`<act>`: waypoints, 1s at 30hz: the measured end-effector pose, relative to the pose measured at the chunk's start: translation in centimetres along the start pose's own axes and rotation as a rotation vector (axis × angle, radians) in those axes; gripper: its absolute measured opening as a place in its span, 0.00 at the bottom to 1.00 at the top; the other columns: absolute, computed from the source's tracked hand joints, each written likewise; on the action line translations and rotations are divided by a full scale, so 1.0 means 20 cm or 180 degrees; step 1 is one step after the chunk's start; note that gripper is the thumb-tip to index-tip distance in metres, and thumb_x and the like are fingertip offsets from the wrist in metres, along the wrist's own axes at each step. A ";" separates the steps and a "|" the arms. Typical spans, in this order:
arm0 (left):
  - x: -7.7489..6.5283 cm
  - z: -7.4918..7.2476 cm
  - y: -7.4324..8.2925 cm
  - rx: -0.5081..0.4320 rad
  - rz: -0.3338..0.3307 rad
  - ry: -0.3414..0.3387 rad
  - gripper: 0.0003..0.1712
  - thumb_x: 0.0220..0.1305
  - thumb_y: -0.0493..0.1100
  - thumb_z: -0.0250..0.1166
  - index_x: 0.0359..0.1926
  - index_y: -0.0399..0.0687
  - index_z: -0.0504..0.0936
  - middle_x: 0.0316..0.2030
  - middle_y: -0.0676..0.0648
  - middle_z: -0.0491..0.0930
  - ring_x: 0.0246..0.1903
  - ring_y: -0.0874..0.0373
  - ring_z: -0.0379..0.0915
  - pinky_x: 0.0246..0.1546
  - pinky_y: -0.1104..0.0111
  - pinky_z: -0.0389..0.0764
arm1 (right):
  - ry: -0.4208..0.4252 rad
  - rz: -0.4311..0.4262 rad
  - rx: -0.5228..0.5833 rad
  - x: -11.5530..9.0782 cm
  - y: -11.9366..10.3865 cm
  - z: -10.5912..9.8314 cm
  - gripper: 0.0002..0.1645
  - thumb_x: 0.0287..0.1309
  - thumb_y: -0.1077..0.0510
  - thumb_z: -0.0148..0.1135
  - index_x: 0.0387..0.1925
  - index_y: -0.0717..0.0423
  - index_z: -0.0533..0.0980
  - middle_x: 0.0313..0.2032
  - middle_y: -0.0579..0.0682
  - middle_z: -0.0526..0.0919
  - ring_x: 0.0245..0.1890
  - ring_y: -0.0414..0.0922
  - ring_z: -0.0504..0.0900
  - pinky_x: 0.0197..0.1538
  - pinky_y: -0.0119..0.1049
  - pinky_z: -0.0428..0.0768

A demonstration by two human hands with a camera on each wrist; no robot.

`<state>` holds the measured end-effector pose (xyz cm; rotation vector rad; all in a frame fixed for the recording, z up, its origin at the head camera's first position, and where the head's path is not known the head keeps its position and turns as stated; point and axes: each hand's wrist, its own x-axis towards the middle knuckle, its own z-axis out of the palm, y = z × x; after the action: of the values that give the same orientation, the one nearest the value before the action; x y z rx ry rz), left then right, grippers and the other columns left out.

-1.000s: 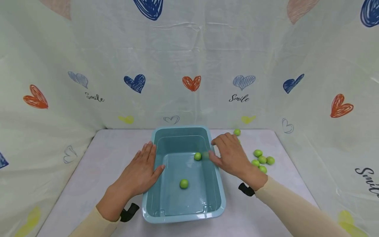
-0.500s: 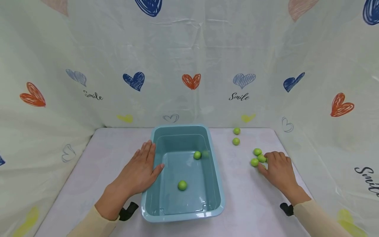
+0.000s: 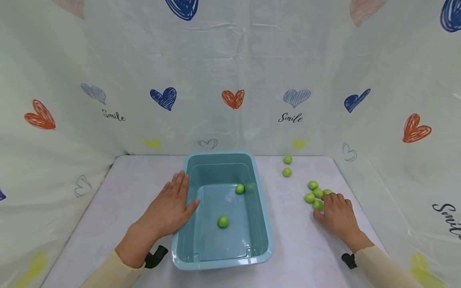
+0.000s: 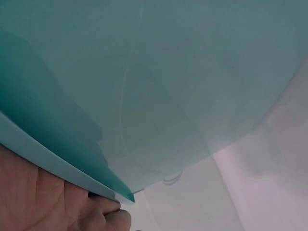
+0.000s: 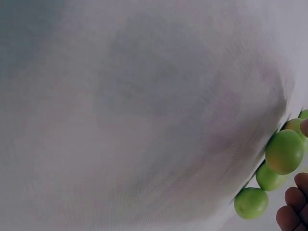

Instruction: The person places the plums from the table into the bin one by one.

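My left hand [image 3: 171, 206] lies along the left rim of a light-blue plastic basin [image 3: 223, 265], fingers extended and thumb over the edge; the left wrist view shows its fingers [image 4: 113, 216] under the rim. Two small round green fruits, one a near fruit [image 3: 223, 222] and one a far fruit [image 3: 240, 189], sit on the basin floor. On the right of the table my right hand [image 3: 338, 216] reaches to a cluster of such fruits. Its thumb and fingers stand apart around the nearest fruit [image 3: 317, 205]. In the right wrist view a gap shows between the fingertips [image 5: 288, 219] and the large foreground fruit [image 5: 285, 151].
Two more green fruits, a front one [image 3: 287, 172] and a back one [image 3: 287, 159], lie by the table's back edge. A pale cloth covers the table [image 3: 288, 248]. Behind it hangs a curtain [image 3: 201, 60] printed with hearts.
My right hand has moved from over the basin's right rim to the cluster, then slightly toward me. The near fruit in the basin has shifted slightly. My left hand stays put.
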<state>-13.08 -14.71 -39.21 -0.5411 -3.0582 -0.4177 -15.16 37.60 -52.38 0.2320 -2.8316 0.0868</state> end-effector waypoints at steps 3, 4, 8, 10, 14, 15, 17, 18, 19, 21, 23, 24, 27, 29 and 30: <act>0.00 0.00 0.00 0.0018 -0.0001 -0.0008 0.47 0.80 0.56 0.55 0.80 0.25 0.51 0.81 0.26 0.50 0.81 0.30 0.47 0.77 0.37 0.58 | -0.0038 0.0008 0.0010 0.01 0.01 0.01 0.27 0.54 0.52 0.74 0.47 0.68 0.76 0.44 0.64 0.80 0.46 0.63 0.75 0.45 0.60 0.72; 0.00 0.00 0.00 0.0027 0.0002 -0.0004 0.47 0.80 0.56 0.55 0.80 0.25 0.51 0.81 0.26 0.50 0.81 0.30 0.47 0.77 0.37 0.58 | -0.0039 0.0001 0.0008 0.01 0.01 0.02 0.27 0.54 0.52 0.74 0.46 0.67 0.76 0.43 0.64 0.80 0.45 0.63 0.75 0.44 0.59 0.72; 0.01 0.01 0.00 0.0048 0.0016 0.0036 0.47 0.79 0.56 0.56 0.80 0.25 0.52 0.80 0.26 0.51 0.80 0.30 0.48 0.77 0.37 0.59 | 0.0055 -0.0063 -0.0044 0.01 0.02 0.04 0.26 0.53 0.51 0.74 0.43 0.67 0.75 0.39 0.61 0.79 0.41 0.61 0.74 0.40 0.56 0.70; 0.01 0.01 0.00 0.0050 0.0022 0.0065 0.47 0.79 0.55 0.57 0.80 0.24 0.52 0.80 0.25 0.52 0.80 0.30 0.49 0.76 0.37 0.59 | 0.0111 -0.0096 -0.0057 0.01 0.02 0.04 0.26 0.52 0.51 0.75 0.42 0.67 0.75 0.37 0.61 0.78 0.40 0.60 0.74 0.39 0.55 0.70; 0.01 0.00 0.01 0.0049 0.0007 0.0075 0.47 0.79 0.55 0.57 0.80 0.24 0.53 0.80 0.26 0.52 0.80 0.30 0.49 0.76 0.37 0.60 | 0.0092 -0.0075 -0.0062 0.01 0.02 0.04 0.26 0.52 0.52 0.75 0.43 0.68 0.75 0.39 0.62 0.79 0.41 0.61 0.74 0.39 0.56 0.70; 0.01 0.00 0.01 0.0043 0.0004 0.0073 0.47 0.79 0.55 0.57 0.80 0.24 0.52 0.80 0.26 0.52 0.80 0.30 0.49 0.76 0.37 0.60 | 0.0055 -0.0043 -0.0064 0.01 0.02 0.04 0.26 0.53 0.52 0.75 0.44 0.68 0.75 0.39 0.63 0.79 0.41 0.62 0.74 0.40 0.57 0.71; 0.01 0.01 0.01 0.0024 -0.0005 0.0063 0.47 0.79 0.55 0.57 0.80 0.24 0.52 0.80 0.26 0.52 0.80 0.30 0.49 0.76 0.37 0.59 | -0.0048 0.0034 -0.0070 0.02 0.02 0.04 0.26 0.54 0.52 0.75 0.45 0.68 0.76 0.41 0.63 0.79 0.43 0.62 0.74 0.41 0.58 0.71; 0.01 0.01 0.01 0.0017 -0.0005 0.0061 0.47 0.79 0.55 0.57 0.80 0.24 0.52 0.80 0.26 0.52 0.80 0.30 0.49 0.76 0.37 0.59 | -0.0098 0.0071 -0.0072 0.02 0.02 0.04 0.26 0.55 0.52 0.75 0.45 0.68 0.75 0.41 0.63 0.79 0.44 0.63 0.74 0.42 0.58 0.72; 0.01 0.01 0.01 0.0007 -0.0006 0.0058 0.47 0.79 0.55 0.57 0.80 0.24 0.52 0.80 0.26 0.52 0.80 0.30 0.49 0.76 0.37 0.59 | -0.0142 0.0102 -0.0072 0.02 0.02 0.04 0.26 0.55 0.52 0.75 0.45 0.68 0.75 0.41 0.63 0.79 0.44 0.63 0.75 0.42 0.59 0.72; 0.01 0.01 0.01 -0.0009 -0.0006 0.0051 0.47 0.79 0.55 0.57 0.80 0.24 0.52 0.80 0.26 0.52 0.80 0.30 0.49 0.76 0.37 0.59 | -0.0187 0.0137 -0.0093 0.01 0.03 0.03 0.26 0.55 0.51 0.74 0.45 0.67 0.76 0.40 0.62 0.79 0.44 0.62 0.75 0.42 0.58 0.72; 0.01 0.01 0.01 -0.0015 -0.0003 0.0039 0.47 0.79 0.54 0.57 0.79 0.24 0.52 0.80 0.26 0.52 0.80 0.30 0.48 0.76 0.37 0.59 | -0.0166 0.0141 -0.0095 0.01 0.04 0.03 0.26 0.54 0.50 0.74 0.44 0.67 0.76 0.38 0.61 0.79 0.42 0.62 0.75 0.42 0.57 0.71; 0.01 0.01 0.01 -0.0017 0.0001 0.0030 0.47 0.79 0.54 0.57 0.79 0.24 0.52 0.80 0.26 0.52 0.80 0.30 0.48 0.77 0.37 0.59 | -0.0127 0.0124 -0.0101 0.01 0.04 0.03 0.26 0.53 0.50 0.74 0.44 0.67 0.76 0.38 0.61 0.79 0.42 0.61 0.75 0.41 0.57 0.71; 0.01 0.01 0.01 -0.0007 0.0004 0.0015 0.47 0.79 0.54 0.57 0.79 0.24 0.52 0.80 0.26 0.51 0.80 0.30 0.48 0.77 0.37 0.59 | 0.0060 0.0039 -0.0097 0.01 0.05 0.02 0.26 0.51 0.50 0.73 0.42 0.67 0.76 0.36 0.61 0.79 0.41 0.62 0.75 0.40 0.57 0.70; 0.01 0.00 0.01 0.0009 0.0000 0.0021 0.47 0.79 0.54 0.57 0.79 0.24 0.52 0.80 0.26 0.51 0.80 0.30 0.48 0.77 0.37 0.59 | 0.0156 -0.0030 -0.0089 0.02 0.05 0.01 0.26 0.50 0.50 0.73 0.41 0.66 0.75 0.35 0.61 0.78 0.40 0.62 0.75 0.40 0.57 0.70; 0.01 0.00 0.01 0.0011 -0.0005 0.0022 0.47 0.79 0.54 0.57 0.80 0.24 0.52 0.80 0.26 0.51 0.80 0.30 0.48 0.77 0.37 0.59 | 0.0200 -0.0065 -0.0096 0.03 0.04 0.01 0.26 0.50 0.50 0.72 0.40 0.66 0.75 0.35 0.61 0.78 0.40 0.62 0.75 0.40 0.57 0.70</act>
<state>-13.13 -14.43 -39.18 -0.5361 -3.0525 -0.4134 -15.89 38.38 -52.48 0.2470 -2.7654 0.0459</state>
